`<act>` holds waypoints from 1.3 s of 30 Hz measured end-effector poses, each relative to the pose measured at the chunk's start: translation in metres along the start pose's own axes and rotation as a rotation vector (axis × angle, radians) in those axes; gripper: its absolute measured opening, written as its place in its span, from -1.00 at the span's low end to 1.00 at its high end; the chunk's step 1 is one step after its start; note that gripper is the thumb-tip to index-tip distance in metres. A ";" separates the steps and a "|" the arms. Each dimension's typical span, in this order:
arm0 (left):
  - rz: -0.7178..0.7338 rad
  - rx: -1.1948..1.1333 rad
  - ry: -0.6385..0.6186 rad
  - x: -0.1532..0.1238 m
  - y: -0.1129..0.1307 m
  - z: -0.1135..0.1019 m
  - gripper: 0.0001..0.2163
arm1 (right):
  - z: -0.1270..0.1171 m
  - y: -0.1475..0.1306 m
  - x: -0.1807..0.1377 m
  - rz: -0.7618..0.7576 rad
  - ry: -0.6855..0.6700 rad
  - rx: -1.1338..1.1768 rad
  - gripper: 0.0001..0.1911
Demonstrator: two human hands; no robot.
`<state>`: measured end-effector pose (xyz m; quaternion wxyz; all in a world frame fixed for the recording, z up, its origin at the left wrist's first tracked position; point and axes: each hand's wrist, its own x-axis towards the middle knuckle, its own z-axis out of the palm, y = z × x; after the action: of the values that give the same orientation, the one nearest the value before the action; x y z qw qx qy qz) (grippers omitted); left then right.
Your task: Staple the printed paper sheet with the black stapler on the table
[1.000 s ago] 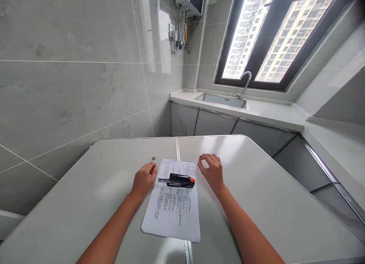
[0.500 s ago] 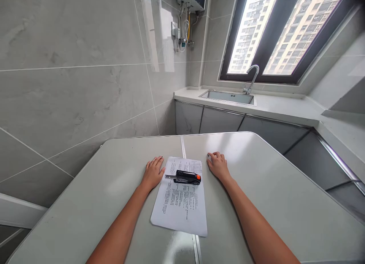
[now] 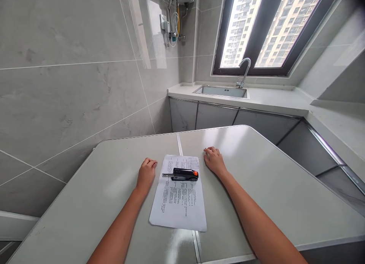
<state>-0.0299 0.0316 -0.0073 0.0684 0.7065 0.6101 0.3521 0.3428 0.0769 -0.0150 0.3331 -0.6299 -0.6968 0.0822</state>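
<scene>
A printed sheet of paper, perhaps more than one, lies on the pale table. Across its upper half rests a black stapler with an orange patch at its right end and a metal strip jutting out to the left. My left hand is on the tabletop left of the paper, apart from it, fingers curled into a loose fist; I make out nothing in it. On the other side, right of the paper's top corner, my right hand rests with fingers slightly bent and apart, holding nothing I can see.
The table has a metal seam running under the paper. Beyond it stands a counter with a sink and a faucet below a window. A grey tiled wall is at the left.
My left hand has gone from spread flat to curled and moved slightly away from the paper. My right hand's fingers have shifted a little. The view has turned slightly; stapler and paper stay put.
</scene>
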 end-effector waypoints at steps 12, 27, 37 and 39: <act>-0.173 -0.485 0.064 -0.006 0.026 -0.008 -0.79 | -0.026 -0.097 -0.047 -0.684 -0.359 0.349 -0.52; 0.160 -0.583 -0.324 -0.014 0.043 -0.008 -0.83 | 0.000 -0.090 -0.050 -0.555 -0.385 0.324 -0.44; 0.181 -0.389 -0.342 -0.009 0.042 -0.007 -0.85 | 0.000 -0.089 -0.049 -0.550 -0.393 0.345 -0.44; 0.159 -0.403 -0.357 -0.010 0.040 -0.006 -0.88 | 0.000 -0.088 -0.049 -0.540 -0.401 0.351 -0.44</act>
<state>-0.0004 0.0111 0.0142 0.2863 0.7751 0.4488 0.3404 0.2695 0.0145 0.0144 0.3028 -0.3283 -0.8644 0.2311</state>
